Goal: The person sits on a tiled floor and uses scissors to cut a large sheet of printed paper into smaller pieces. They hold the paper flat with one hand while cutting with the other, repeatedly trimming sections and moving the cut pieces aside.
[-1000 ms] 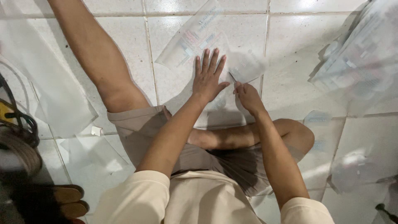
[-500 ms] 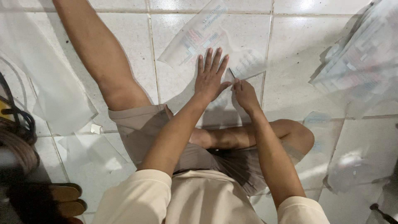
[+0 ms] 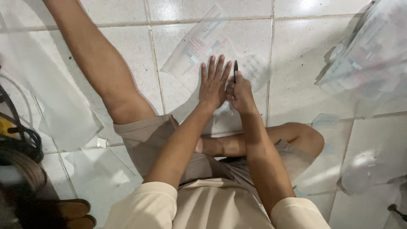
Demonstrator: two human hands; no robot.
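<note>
Two hands meet on one clear plastic bag (image 3: 199, 51) lying flat on the tiled floor (image 3: 296, 63); my left hand (image 3: 214, 82) lies released, fingers spread, pinning it; my right hand (image 3: 241, 91) is clenched around a slim dark blade (image 3: 235, 71); I judge firm pinning beside the blade keeps the film taut.

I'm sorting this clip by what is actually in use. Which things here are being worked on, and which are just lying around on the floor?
In use:
- left hand, pressed flat on the clear printed plastic sheet
- right hand, gripping a thin dark blade at that sheet

Lying about:
- pile of clear bags, upper right
- plain plastic sheets, left
- dark cable, far left
</note>
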